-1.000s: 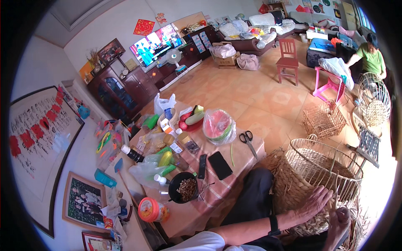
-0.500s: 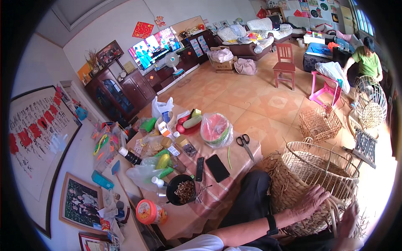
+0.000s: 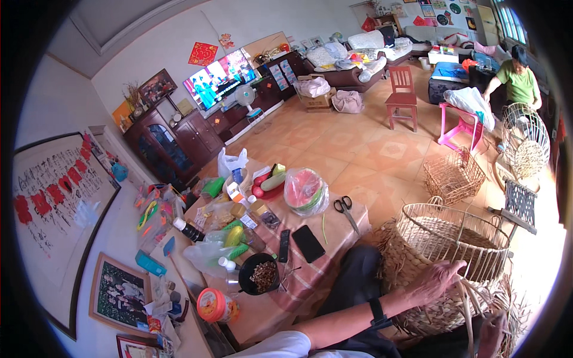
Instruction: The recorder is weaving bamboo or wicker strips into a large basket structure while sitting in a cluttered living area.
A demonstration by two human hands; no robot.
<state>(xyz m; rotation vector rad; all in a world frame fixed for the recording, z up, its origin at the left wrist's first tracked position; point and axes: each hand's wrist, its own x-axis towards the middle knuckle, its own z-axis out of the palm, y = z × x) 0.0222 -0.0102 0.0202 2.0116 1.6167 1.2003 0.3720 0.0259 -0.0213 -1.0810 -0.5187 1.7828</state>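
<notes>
A large half-woven basket (image 3: 412, 280) of pale, flat plant strands stands against my legs, its upper wire-like ribs bare. My left hand (image 3: 434, 283) is at the basket's near side, just below the ribs, fingers closed in a pinch. Loose strands (image 3: 468, 301) come away beside its fingertips; it appears to grip one. Low at the basket's right near side, my right hand (image 3: 492, 333) is in shadow. Its fingers are dim and partly hidden among the strands, so I cannot make out their grip.
To the left, a cloth-covered table (image 3: 310, 280) bears scissors (image 3: 346, 212), a phone (image 3: 308, 243), a wrapped watermelon (image 3: 306, 192) and a black bowl (image 3: 258, 274). Beyond lie a wicker basket (image 3: 455, 179), a folding stool (image 3: 518, 206) and a wooden chair (image 3: 401, 98). A person (image 3: 518, 83) sits far right beside a basket frame (image 3: 525, 140).
My left hand has gone from stretched fingers to a pinch, moving slightly up and left. My right hand has dropped lower. Loose strands now stand out between them.
</notes>
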